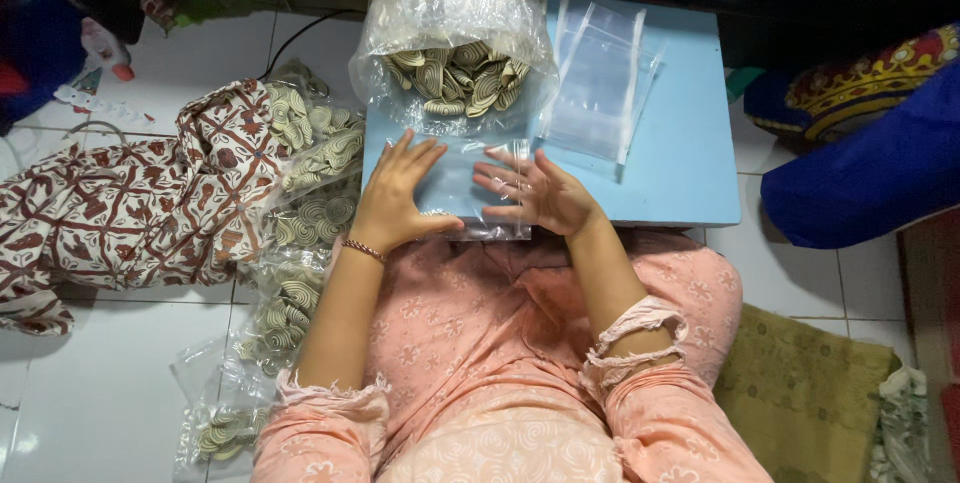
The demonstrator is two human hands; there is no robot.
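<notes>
- A light-blue table [690, 123] carries a big clear bag of coiled pieces [455, 53] and a stack of empty clear pouches [598, 78].
- A small clear pouch [470, 188] lies flat at the table's near edge.
- The left hand [395, 201] presses its left part, fingers spread.
- The right hand [540, 193] rests on its right side, fingers apart.

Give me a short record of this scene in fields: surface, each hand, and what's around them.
surface: light blue table
left hand: flat on a small clear bag
right hand: fingers spread on the same bag
behind hands: big open clear sack of beige spiral pieces
right of sack: stack of empty clear bags
on floor, left: filled packets, patterned cloth
</notes>
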